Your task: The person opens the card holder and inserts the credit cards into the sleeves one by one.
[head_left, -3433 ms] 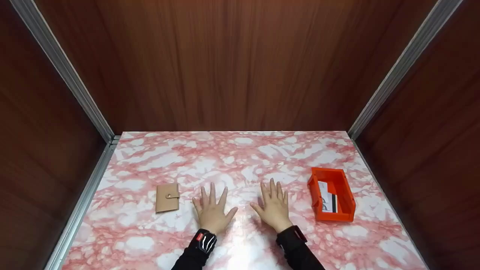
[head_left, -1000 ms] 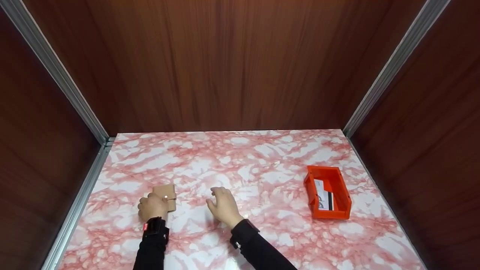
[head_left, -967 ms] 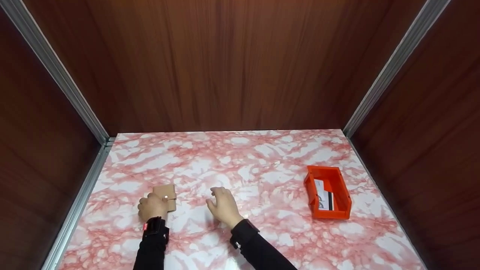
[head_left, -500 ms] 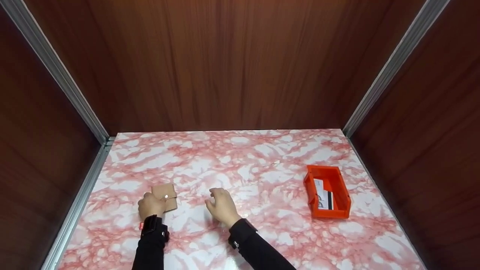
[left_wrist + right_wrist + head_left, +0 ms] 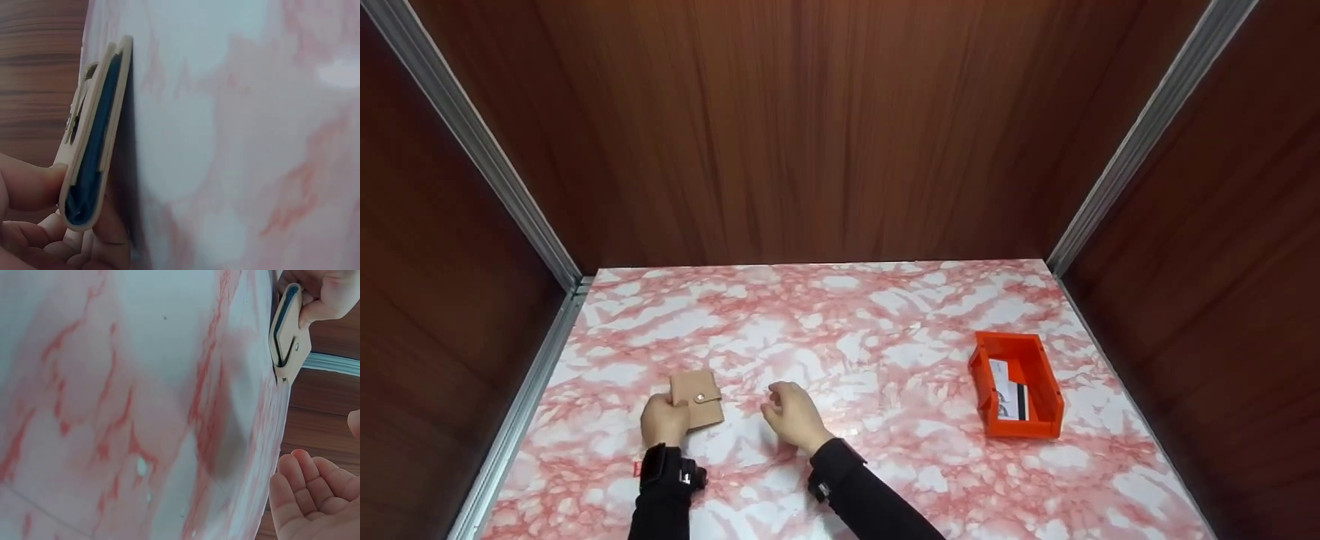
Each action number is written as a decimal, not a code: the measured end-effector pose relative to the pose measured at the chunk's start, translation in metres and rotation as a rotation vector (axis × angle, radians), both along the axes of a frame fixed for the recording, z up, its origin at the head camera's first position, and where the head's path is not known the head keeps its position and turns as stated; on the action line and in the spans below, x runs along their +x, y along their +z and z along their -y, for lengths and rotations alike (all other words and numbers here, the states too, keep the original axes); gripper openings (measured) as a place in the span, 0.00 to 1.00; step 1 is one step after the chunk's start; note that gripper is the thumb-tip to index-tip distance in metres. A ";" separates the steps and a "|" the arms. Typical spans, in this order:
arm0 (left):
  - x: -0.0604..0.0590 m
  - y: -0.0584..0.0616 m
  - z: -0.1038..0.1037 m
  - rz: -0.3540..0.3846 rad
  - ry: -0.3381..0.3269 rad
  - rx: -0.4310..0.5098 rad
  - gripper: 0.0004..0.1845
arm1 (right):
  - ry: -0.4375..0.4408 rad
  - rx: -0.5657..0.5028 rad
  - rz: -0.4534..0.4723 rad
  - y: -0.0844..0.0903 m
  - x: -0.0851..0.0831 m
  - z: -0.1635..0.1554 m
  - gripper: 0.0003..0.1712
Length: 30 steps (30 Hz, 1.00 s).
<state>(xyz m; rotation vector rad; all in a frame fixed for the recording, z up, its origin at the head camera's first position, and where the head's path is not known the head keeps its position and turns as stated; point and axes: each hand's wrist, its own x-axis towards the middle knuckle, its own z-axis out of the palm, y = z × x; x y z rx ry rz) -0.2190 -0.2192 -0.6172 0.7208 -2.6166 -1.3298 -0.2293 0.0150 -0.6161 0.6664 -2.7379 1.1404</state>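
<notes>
At the left of the red-and-white marbled tabletop [image 5: 840, 315], we find the tan wallet [image 5: 695, 388] in the grasp of the left hand [image 5: 663, 421]. We see the thumb laid on the outer face, the one bearing a closing strap [image 5: 712, 400] with a metal snap [image 5: 700, 397], and the other fingers bent behind it, so that the grip is a pinch at the wallet's left edge. In the left wrist view we look along the folded cover edge-on: two tan layers enclose a dark blue interior [image 5: 97, 132], and the wallet stands at a tilt beside the marbled surface. Whether its underside touches the table we cannot tell.

To the right of the wallet, near it but apart, we note the right hand [image 5: 795, 417], its fingers loosely bent and its grip released, holding nothing. In the right wrist view its palm side is turned toward us.

Well apart, at the right of the tabletop, we observe an orange bin [image 5: 1021, 430] with cards lying inside against its left wall; on the nearer card [image 5: 1011, 403] we make out a dark stripe. Black wristbands [image 5: 838, 460] and black sleeves [image 5: 877, 504] cover both forearms. Behind the table we see a brown wood-grain panel [image 5: 810, 135], framed left and right by grey metal rails [image 5: 1155, 129].
</notes>
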 end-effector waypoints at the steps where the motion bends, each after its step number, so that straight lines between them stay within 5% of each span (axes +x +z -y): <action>1: 0.001 0.000 -0.002 -0.005 -0.002 0.011 0.16 | -0.003 0.000 0.003 0.000 0.000 0.001 0.18; 21: 0.023 -0.001 -0.051 -0.124 -0.048 0.171 0.16 | -0.013 -0.087 0.060 -0.005 0.004 0.007 0.23; 30: 0.023 -0.001 -0.075 -0.176 -0.084 0.201 0.15 | -0.075 -0.162 0.090 -0.005 0.004 0.002 0.21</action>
